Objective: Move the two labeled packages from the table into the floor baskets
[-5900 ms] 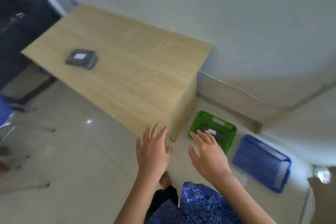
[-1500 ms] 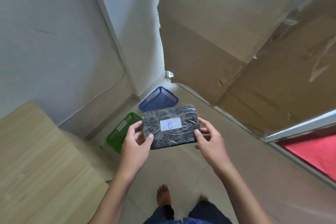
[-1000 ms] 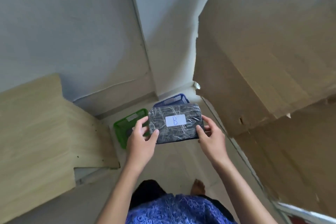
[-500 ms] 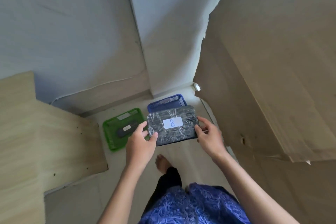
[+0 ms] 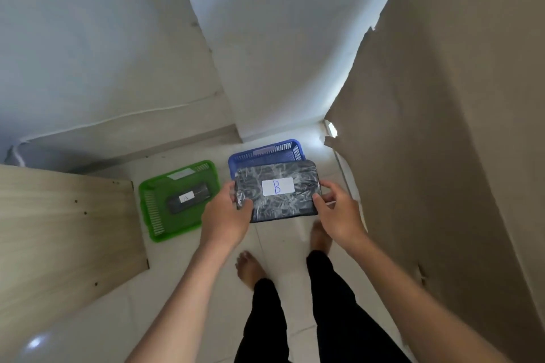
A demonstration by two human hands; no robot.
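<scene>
I hold a dark plastic-wrapped package with a white label marked B [image 5: 277,190] in both hands, flat and label up. My left hand [image 5: 225,216] grips its left end and my right hand [image 5: 339,214] grips its right end. The package hangs in the air over the near part of the blue floor basket [image 5: 265,152], hiding most of it. To the left on the floor stands the green basket [image 5: 153,209], and inside it lies a second dark package labeled A [image 5: 188,199].
The wooden table [image 5: 59,239] fills the left side, its corner close to the green basket. A large sheet of brown cardboard [image 5: 442,127] leans along the right. White walls meet in a corner behind the baskets. My bare feet stand on pale floor tiles.
I have stepped closer to the baskets, and the package B has stayed in both hands, now over the blue basket. The view has tilted further down toward the floor.
</scene>
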